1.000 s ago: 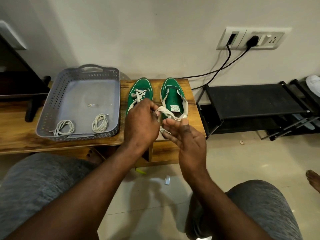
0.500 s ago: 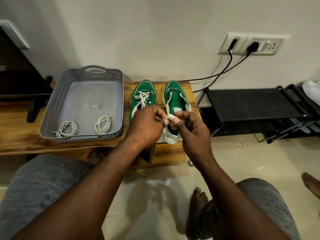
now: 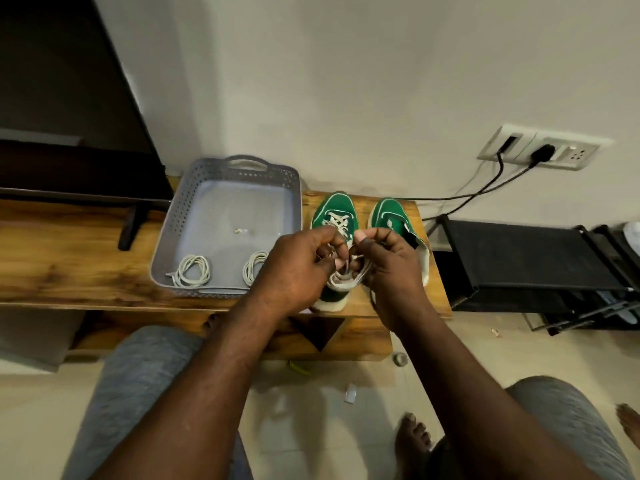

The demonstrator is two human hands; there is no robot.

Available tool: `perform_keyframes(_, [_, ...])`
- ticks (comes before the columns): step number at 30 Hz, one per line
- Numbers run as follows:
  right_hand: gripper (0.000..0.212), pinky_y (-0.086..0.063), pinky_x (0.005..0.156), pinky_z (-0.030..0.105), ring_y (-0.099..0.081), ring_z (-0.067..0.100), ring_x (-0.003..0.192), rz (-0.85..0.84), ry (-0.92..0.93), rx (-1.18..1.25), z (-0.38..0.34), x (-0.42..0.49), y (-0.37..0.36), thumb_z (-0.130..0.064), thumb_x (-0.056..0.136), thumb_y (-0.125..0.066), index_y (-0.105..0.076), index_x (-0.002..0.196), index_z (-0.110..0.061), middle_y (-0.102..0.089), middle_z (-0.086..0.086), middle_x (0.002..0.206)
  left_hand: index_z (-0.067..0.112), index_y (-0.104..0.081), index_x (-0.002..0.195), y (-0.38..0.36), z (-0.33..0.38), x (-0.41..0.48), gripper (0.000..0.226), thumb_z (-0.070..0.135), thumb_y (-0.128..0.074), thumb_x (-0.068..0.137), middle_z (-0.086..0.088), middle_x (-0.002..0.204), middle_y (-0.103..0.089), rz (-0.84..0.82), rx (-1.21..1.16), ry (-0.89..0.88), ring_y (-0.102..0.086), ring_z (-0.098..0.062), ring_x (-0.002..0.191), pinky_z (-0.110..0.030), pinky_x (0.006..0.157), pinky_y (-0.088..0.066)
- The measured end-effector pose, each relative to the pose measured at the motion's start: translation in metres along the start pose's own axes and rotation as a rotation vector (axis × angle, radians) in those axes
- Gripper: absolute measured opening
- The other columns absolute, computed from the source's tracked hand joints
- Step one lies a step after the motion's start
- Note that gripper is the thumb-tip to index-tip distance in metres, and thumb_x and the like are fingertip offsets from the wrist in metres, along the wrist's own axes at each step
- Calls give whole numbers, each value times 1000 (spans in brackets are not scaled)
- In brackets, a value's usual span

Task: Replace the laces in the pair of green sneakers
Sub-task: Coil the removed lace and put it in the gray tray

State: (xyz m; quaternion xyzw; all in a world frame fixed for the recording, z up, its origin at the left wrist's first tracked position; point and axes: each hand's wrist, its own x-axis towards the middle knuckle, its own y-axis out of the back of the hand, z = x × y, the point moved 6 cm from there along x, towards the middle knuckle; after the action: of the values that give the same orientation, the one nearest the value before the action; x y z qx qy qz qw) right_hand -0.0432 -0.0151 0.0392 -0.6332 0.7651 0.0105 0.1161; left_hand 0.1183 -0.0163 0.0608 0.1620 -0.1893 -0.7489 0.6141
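Two green sneakers stand side by side on the wooden bench (image 3: 69, 258), toes toward the wall. The left sneaker (image 3: 334, 211) still carries a white lace over its tongue; the right sneaker (image 3: 393, 213) shows bare eyelets. My left hand (image 3: 294, 268) and my right hand (image 3: 391, 261) meet above the shoes' heels, both pinching a loose cream lace (image 3: 346, 280) bunched in loops between them. Inside the grey tray (image 3: 166, 237), two coiled white laces lie near the front wall, one coiled lace (image 3: 190, 270) at the left, the other coiled lace (image 3: 254, 266) partly behind my left hand.
A dark TV (image 3: 69, 116) stands on the bench to the left. A black shoe rack (image 3: 526, 258) sits right of the bench. Cables run from a wall socket (image 3: 540, 152) behind the sneakers. My knees and bare feet are below, on a tiled floor with small scraps.
Both hands have moved left, from over the right sneaker to over the left one, and gathered the loose lace into a tighter bunch between them. The camera has tilted upward.
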Motion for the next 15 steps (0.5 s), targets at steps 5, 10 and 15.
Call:
perform_keyframes(5, [13,-52,56,24,-69,16,72,-104,-68,-20,-1,22,-49,-6,100,-64,-64,112,-8,-76,10,93,37,-79,94,42,-24,14,24,14,-73,95,13,99,-74,148,99,44,-67,-4,88,-29,78,-58])
perform_keyframes(10, [20,-63,74,36,-76,28,86,-194,-100,-72,4,65,-100,0,99,-62,-59,117,-8,-78,18,107,37,-77,91,87,-60,53,19,19,-75,95,10,86,-72,223,180,153,-63,-5,78,-25,72,-46])
perform_keyframes(15, [22,-64,82,48,-78,35,92,-222,-45,-291,27,128,-149,-14,93,-74,-60,109,-14,-79,16,99,36,-76,90,112,-107,100,18,19,-74,96,0,89,-73,248,246,275,-61,-11,72,-25,59,-41])
